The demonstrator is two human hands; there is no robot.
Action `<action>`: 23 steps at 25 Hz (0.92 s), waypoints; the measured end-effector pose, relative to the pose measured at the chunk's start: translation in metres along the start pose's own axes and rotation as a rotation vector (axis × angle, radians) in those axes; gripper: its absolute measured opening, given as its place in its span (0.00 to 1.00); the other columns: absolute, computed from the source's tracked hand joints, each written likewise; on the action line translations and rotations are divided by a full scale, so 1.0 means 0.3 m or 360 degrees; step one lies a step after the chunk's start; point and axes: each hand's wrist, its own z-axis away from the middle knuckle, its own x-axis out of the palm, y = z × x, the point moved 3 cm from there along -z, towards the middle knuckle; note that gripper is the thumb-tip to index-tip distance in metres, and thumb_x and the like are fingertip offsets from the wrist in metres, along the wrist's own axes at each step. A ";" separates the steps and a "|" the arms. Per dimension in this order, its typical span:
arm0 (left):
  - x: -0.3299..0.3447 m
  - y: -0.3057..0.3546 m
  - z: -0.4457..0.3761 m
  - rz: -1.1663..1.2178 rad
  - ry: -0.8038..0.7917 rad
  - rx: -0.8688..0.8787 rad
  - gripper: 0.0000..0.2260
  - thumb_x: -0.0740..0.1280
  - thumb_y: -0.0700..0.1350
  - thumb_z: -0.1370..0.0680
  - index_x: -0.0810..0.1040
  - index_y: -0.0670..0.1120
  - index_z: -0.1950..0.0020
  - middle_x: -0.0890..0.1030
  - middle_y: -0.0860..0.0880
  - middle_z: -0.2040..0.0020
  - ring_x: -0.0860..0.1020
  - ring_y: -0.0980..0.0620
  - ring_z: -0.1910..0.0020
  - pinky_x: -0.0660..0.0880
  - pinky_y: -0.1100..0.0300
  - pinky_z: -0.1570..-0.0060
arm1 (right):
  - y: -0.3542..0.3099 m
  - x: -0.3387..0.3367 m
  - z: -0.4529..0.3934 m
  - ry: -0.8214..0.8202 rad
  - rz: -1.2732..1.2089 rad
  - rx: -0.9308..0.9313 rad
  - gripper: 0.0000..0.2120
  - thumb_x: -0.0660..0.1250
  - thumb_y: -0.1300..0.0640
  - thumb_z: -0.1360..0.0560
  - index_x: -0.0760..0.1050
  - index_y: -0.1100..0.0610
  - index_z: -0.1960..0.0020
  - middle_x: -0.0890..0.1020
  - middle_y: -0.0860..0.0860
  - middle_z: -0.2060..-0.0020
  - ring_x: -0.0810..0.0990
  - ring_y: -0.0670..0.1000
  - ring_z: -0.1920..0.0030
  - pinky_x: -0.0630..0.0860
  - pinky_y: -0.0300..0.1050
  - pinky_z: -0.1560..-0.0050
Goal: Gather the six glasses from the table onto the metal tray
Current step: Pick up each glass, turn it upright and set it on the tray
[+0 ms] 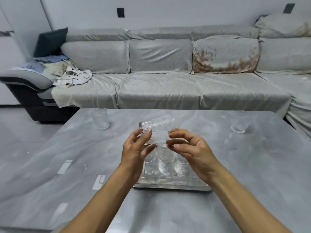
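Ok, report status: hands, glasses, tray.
Left hand holds tilted glass above tray; right hand at it. Three glasses on tray. Two on table.

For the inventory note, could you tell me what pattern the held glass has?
Clear held glass with embossed, beaded texture and a label; head view.

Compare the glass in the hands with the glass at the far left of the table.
The held glass is tipped on its side, in the air above the tray; the far-left glass stands upright on the table. The held glass carries a printed label near one end; the far-left glass shows none. The left hand has a grip on one; nothing touches the other. Both are clear.
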 end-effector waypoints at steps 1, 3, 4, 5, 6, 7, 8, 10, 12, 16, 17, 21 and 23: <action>-0.037 0.016 0.000 -0.0052 0.0065 0.0046 0.21 0.76 0.47 0.32 0.79 0.43 0.42 0.82 0.43 0.47 0.81 0.45 0.47 0.79 0.56 0.51 | 0.015 0.004 -0.007 0.0036 0.0165 0.0026 0.14 0.66 0.75 0.30 0.82 0.60 0.53 0.82 0.51 0.45 0.82 0.53 0.50 0.78 0.48 0.42; -0.108 0.048 -0.006 -0.0332 0.0170 0.0173 0.24 0.78 0.50 0.36 0.80 0.44 0.43 0.83 0.46 0.50 0.81 0.49 0.50 0.79 0.57 0.53 | 0.034 -0.009 -0.027 0.0198 0.0614 0.0000 0.13 0.67 0.73 0.30 0.82 0.56 0.54 0.84 0.46 0.50 0.82 0.49 0.51 0.79 0.42 0.49; -0.137 0.059 -0.008 -0.0541 0.0194 0.0240 0.24 0.79 0.51 0.38 0.80 0.47 0.44 0.85 0.49 0.52 0.82 0.51 0.52 0.78 0.58 0.54 | 0.036 -0.020 -0.036 0.0281 0.0874 -0.0047 0.13 0.67 0.71 0.29 0.82 0.54 0.54 0.84 0.43 0.52 0.81 0.48 0.50 0.78 0.40 0.51; -0.162 0.060 -0.008 -0.0766 0.0194 0.0292 0.25 0.80 0.53 0.39 0.81 0.50 0.44 0.85 0.51 0.53 0.82 0.54 0.54 0.78 0.60 0.55 | 0.044 -0.029 -0.046 0.0319 0.1153 -0.0115 0.13 0.67 0.68 0.29 0.81 0.52 0.52 0.83 0.42 0.51 0.79 0.47 0.48 0.76 0.39 0.50; -0.179 0.051 -0.006 -0.0981 0.0176 0.0328 0.26 0.80 0.54 0.41 0.81 0.53 0.45 0.85 0.52 0.53 0.83 0.57 0.55 0.79 0.62 0.56 | 0.055 -0.037 -0.057 0.0307 0.1442 -0.0191 0.13 0.66 0.67 0.29 0.80 0.52 0.49 0.81 0.43 0.48 0.77 0.47 0.45 0.74 0.40 0.47; -0.190 0.033 -0.004 -0.1178 0.0149 0.0352 0.27 0.81 0.55 0.42 0.80 0.55 0.45 0.84 0.52 0.52 0.82 0.58 0.54 0.79 0.62 0.56 | 0.071 -0.043 -0.070 0.0256 0.1713 -0.0238 0.14 0.66 0.65 0.29 0.79 0.52 0.46 0.80 0.45 0.44 0.75 0.48 0.42 0.72 0.42 0.43; -0.198 0.007 -0.001 -0.1353 0.0125 0.0368 0.28 0.81 0.55 0.43 0.79 0.56 0.44 0.83 0.53 0.51 0.82 0.58 0.53 0.80 0.60 0.54 | 0.089 -0.046 -0.082 0.0196 0.1937 -0.0251 0.15 0.65 0.63 0.28 0.78 0.53 0.43 0.78 0.47 0.40 0.73 0.50 0.39 0.70 0.44 0.39; -0.210 -0.047 0.003 -0.1638 0.0085 0.0397 0.32 0.80 0.57 0.43 0.78 0.54 0.41 0.80 0.54 0.49 0.80 0.57 0.51 0.79 0.56 0.50 | 0.122 -0.047 -0.103 0.0142 0.2195 -0.0258 0.16 0.64 0.61 0.27 0.77 0.54 0.40 0.76 0.49 0.36 0.71 0.53 0.35 0.68 0.47 0.36; -0.222 -0.089 0.004 -0.1800 0.0042 0.0406 0.34 0.78 0.58 0.43 0.76 0.55 0.39 0.78 0.55 0.50 0.79 0.57 0.50 0.78 0.54 0.49 | 0.151 -0.043 -0.116 0.0108 0.2288 -0.0261 0.16 0.63 0.61 0.27 0.77 0.56 0.40 0.76 0.51 0.35 0.72 0.56 0.35 0.68 0.49 0.36; -0.231 -0.123 -0.003 -0.1852 -0.0013 0.0386 0.34 0.77 0.57 0.43 0.73 0.56 0.38 0.78 0.57 0.46 0.77 0.61 0.50 0.77 0.60 0.50 | 0.203 -0.040 -0.125 0.0007 0.2417 -0.0180 0.17 0.62 0.60 0.27 0.76 0.56 0.38 0.75 0.53 0.34 0.73 0.56 0.36 0.68 0.53 0.35; -0.231 -0.125 -0.008 -0.1837 -0.0005 0.0379 0.34 0.78 0.56 0.43 0.72 0.56 0.39 0.78 0.57 0.46 0.77 0.62 0.50 0.77 0.61 0.51 | 0.211 -0.042 -0.125 -0.0005 0.2434 -0.0173 0.17 0.62 0.59 0.27 0.76 0.56 0.38 0.76 0.52 0.34 0.74 0.55 0.36 0.67 0.53 0.35; -0.234 -0.126 -0.022 -0.1808 0.0033 0.0375 0.33 0.80 0.53 0.41 0.72 0.52 0.38 0.79 0.56 0.46 0.79 0.58 0.50 0.78 0.57 0.49 | 0.231 -0.052 -0.113 0.0004 0.2418 -0.0196 0.16 0.62 0.59 0.26 0.76 0.55 0.40 0.77 0.50 0.37 0.74 0.52 0.37 0.64 0.51 0.33; -0.235 -0.128 -0.028 -0.1806 0.0028 0.0381 0.33 0.80 0.52 0.40 0.72 0.53 0.38 0.79 0.55 0.45 0.78 0.57 0.49 0.78 0.57 0.48 | 0.235 -0.056 -0.111 -0.0002 0.2416 -0.0200 0.16 0.62 0.59 0.27 0.77 0.55 0.40 0.76 0.50 0.36 0.73 0.52 0.36 0.62 0.51 0.32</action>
